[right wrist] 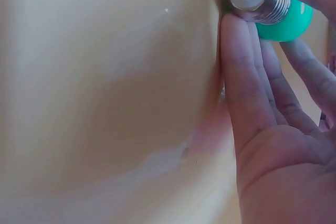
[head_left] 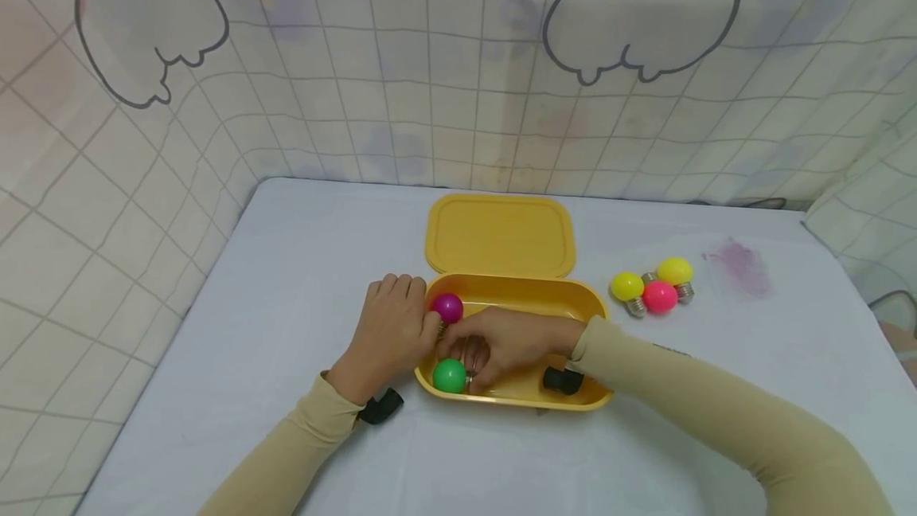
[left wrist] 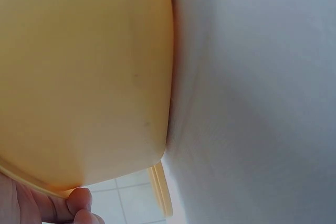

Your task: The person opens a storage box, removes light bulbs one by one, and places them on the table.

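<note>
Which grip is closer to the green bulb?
Right: the right grip holds the green bulb at its base; the left grip, farther off, holds the yellow box at its left rim.

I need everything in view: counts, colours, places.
Tub: 1, yellow, table's middle
Lid: 1, yellow, behind tub
Bulb: 1, green, tub's near-left
Bulb: 1, purple, tub's far-left
Bulbs: 2, yellow, right of tub
Bulb: 1, pink, beside those
Table: 1, white, underneath
Stain: 1, pinkish, table's right
Cloth: 1, patterned white, background
Cables: count unclear, dark, right
Cameras: 2, black, wrists
Sleeves: 2, beige, arms
Left hand: 1, bare, tub's left rim
Right hand: 1, bare, inside tub
</note>
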`<state>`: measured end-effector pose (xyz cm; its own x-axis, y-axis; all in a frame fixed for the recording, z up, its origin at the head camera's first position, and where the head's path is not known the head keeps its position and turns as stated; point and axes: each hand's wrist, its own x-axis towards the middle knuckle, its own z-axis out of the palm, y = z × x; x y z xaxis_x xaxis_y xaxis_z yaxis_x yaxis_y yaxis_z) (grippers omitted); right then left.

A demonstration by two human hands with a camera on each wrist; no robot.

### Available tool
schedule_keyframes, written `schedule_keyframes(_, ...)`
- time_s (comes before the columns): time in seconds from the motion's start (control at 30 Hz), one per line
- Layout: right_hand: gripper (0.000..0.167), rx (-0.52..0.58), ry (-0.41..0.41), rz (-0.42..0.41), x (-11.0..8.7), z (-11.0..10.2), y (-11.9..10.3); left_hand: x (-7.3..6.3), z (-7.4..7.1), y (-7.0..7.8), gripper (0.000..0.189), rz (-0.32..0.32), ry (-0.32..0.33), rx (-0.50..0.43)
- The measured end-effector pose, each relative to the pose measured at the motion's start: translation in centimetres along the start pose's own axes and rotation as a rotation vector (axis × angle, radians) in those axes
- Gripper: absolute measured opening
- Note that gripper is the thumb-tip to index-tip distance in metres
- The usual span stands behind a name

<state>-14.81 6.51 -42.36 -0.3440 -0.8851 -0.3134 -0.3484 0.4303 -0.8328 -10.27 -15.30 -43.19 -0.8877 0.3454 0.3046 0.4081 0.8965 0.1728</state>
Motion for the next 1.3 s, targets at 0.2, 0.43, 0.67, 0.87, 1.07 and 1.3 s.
schedule_keyframes(0.2,0.045,0.006,-0.001,-0.003,-0.4,0.1,-0.2,0.0,0.0,0.2,0.018,0.006,0.001,0.0)
schedule_keyframes(0.43,0.044,-0.014,0.042,0.037,-1.6,-0.5,-0.6,-0.2,-0.1,0.4,0.019,0.009,0.01,0.014)
schedule_keyframes(0.67,0.048,0.023,0.093,0.013,-3.6,-1.7,-1.3,-0.3,0.0,0.1,0.018,-0.003,-0.001,0.029)
schedule_keyframes(0.87,0.049,0.074,0.172,0.003,-5.8,-2.5,-1.9,-0.2,0.0,0.1,0.017,-0.023,-0.032,0.013)
schedule_keyframes(1.07,0.049,0.134,0.295,-0.027,-8.6,-3.4,-1.9,-0.1,-0.2,0.3,0.017,-0.024,-0.027,0.012)
schedule_keyframes(1.3,0.049,0.166,0.419,-0.074,-11.9,-5.0,-2.0,0.0,-0.2,0.3,0.017,-0.013,-0.01,0.011)
